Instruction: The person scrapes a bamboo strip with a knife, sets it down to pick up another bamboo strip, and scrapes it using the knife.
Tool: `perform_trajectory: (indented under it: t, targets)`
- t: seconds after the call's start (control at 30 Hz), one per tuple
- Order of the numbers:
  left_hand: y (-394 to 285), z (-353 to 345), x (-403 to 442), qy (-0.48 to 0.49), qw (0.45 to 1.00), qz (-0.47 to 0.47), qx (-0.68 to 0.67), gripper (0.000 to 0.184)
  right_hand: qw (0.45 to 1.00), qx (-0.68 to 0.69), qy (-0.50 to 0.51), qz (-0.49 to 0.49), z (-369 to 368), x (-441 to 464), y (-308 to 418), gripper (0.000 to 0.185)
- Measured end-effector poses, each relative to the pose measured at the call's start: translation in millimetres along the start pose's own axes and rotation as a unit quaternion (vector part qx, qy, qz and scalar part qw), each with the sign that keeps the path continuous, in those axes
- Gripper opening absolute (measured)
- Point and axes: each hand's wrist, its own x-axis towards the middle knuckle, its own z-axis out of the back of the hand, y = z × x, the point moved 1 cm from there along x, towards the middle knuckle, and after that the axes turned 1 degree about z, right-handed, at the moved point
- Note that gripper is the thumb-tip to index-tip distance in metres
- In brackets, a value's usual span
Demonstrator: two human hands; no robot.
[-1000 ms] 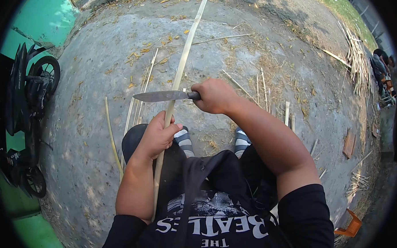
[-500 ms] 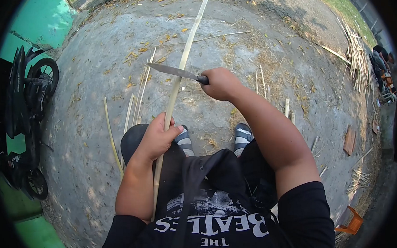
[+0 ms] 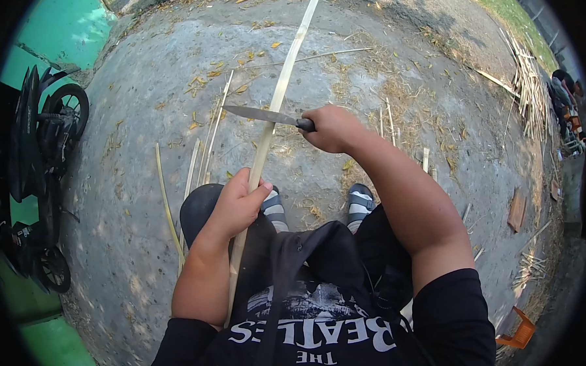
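Observation:
A long pale strip (image 3: 286,78), which looks like bamboo, runs from the top of the view down past my left forearm. My left hand (image 3: 238,203) is wrapped round it above my left knee. In my right hand (image 3: 332,128) is the dark handle of a knife (image 3: 253,114). The blade points left and lies across the strip, some way above my left hand. My fingers on the handle are partly hidden behind the back of my right hand.
Loose strips (image 3: 218,124) lie on the concrete ground left of centre, with more at right. A large pile of strips (image 3: 529,88) is at upper right, near a person (image 3: 564,87). A motorcycle (image 3: 47,126) stands at left. An orange plastic object (image 3: 519,329) is at lower right.
The knife first moved up along the strip, away from my left hand, then slightly back down. The strip's upper part has shifted a little to the right. Both hands have kept their holds.

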Motion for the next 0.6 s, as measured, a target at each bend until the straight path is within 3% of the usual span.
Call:
perform_trajectory:
  t: [0.1,0.2,0.37,0.57,0.6]
  targets:
    - [5.5,-0.4,6.6,0.001,0.997,-0.043,0.071,0.021,0.994,-0.026,0.036,0.099,-4.4,-13.5,27.9,0.018]
    - [0.2,-4.0,3.8,-0.025,0.988,-0.063,0.140,0.026,0.995,-0.040,0.075,0.059,1.9,-14.5,31.3,0.021]
    - [2.8,-4.9,1.7,-0.035,0.991,-0.051,0.121,0.031,0.998,0.029,0.015,-0.051,7.8,-2.2,-13.9,0.022]
    - [-3.3,-7.1,0.5,-0.044,0.980,-0.065,0.183,0.032,0.997,-0.038,0.022,0.070,1.0,-11.1,10.7,0.025]
    - [-3.2,-7.6,-0.6,-0.041,0.978,-0.067,0.196,0.033,0.999,-0.026,0.025,0.028,1.1,-9.7,7.9,0.023]
